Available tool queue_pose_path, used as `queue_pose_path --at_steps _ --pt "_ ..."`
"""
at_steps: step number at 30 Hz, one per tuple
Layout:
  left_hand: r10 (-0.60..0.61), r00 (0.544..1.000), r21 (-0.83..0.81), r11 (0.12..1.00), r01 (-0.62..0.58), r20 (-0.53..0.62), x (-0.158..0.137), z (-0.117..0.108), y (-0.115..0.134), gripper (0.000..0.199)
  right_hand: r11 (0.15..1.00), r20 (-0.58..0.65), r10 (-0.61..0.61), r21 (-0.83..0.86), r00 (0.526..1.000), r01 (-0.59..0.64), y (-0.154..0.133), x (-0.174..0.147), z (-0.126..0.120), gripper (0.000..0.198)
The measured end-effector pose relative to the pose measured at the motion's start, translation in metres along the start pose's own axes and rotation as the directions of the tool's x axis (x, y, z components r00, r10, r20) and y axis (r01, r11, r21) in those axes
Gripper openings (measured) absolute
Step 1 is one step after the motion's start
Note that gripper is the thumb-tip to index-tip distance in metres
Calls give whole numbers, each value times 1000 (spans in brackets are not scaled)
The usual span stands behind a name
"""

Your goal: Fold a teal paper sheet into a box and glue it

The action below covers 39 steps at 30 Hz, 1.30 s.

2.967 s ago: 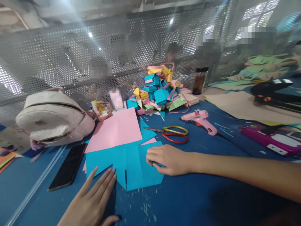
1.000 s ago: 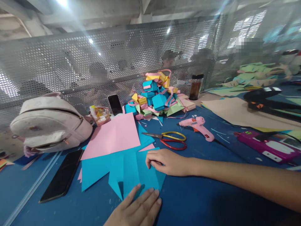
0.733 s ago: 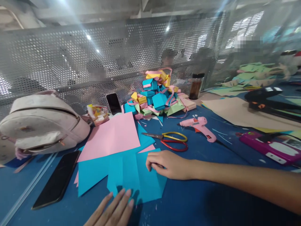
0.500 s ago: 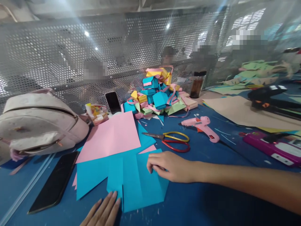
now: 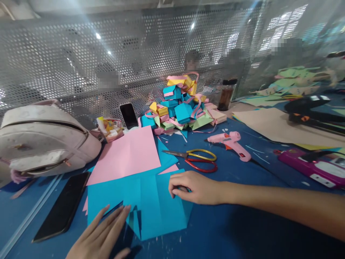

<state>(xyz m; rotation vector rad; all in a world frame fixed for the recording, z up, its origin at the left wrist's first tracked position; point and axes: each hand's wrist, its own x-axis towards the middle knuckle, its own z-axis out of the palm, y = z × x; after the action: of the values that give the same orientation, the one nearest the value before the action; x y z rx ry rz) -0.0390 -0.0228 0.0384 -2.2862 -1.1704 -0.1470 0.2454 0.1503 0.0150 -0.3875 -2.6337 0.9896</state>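
A sheet of blue paper (image 5: 151, 205) with fold creases and a cut slit lies before me, its narrow flap by the slit standing up from the table. My left hand (image 5: 104, 230) is open, fingers stretched out, beside this flap; whether the fingertips touch it I cannot tell. Over the sheet's right part rests my right hand (image 5: 190, 187), its fingers curled in loosely with nothing visible in them. A pink sheet (image 5: 126, 156) covers more blue paper behind. Scissors (image 5: 194, 158) with one yellow and one red handle lie beyond my right hand.
A pink glue gun (image 5: 229, 144), a purple power strip (image 5: 309, 167) and a black stapler (image 5: 315, 111) are on the right. Small paper boxes (image 5: 180, 104) are heaped near a jar (image 5: 227, 95). On the left are a black phone (image 5: 63, 207) and a white backpack (image 5: 48, 136).
My left hand has moved left and up off the flap, and its fingers have spread. The flap has risen. My right hand stays in place, fingers slightly more curled.
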Motion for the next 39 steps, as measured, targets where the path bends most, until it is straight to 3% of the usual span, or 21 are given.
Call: queue_pose_path --at_steps 3,7,11,16,18,22,26,33,39 --pt "-139 989 -136 980 145 53 11 -7 -2 50 997 59 12 71 998 -17 -2 -1 -5 31" --pt "-251 937 -408 850 334 243 38 -4 -3 32 1000 106 -19 19 994 17 -6 -6 -9 38" --pt "-223 878 -426 806 411 424 62 1 -2 27 996 178 -76 -27 981 82 -10 -11 -15 28" --pt "-117 841 -437 812 387 528 68 -2 -3 22 995 298 -80 -36 951 95 -15 -15 -26 11" --pt "-86 821 -490 765 418 565 66 -2 -4 18 995 321 -74 -44 944 93 -14 -16 -28 19" --pt "-11 810 -584 687 432 587 59 3 -7 7 994 343 -76 -45 936 97 -9 -15 -27 20" --pt "108 812 -678 618 397 574 55 7 -17 10 994 353 -103 8 930 107 -3 -12 -27 14" --pt "162 795 -791 330 514 584 52 7 -35 11 984 429 -134 161 893 70 -2 -7 -40 6" --pt "253 779 -811 315 494 573 50 16 -36 14 983 407 -152 158 901 95 1 -6 -33 11"
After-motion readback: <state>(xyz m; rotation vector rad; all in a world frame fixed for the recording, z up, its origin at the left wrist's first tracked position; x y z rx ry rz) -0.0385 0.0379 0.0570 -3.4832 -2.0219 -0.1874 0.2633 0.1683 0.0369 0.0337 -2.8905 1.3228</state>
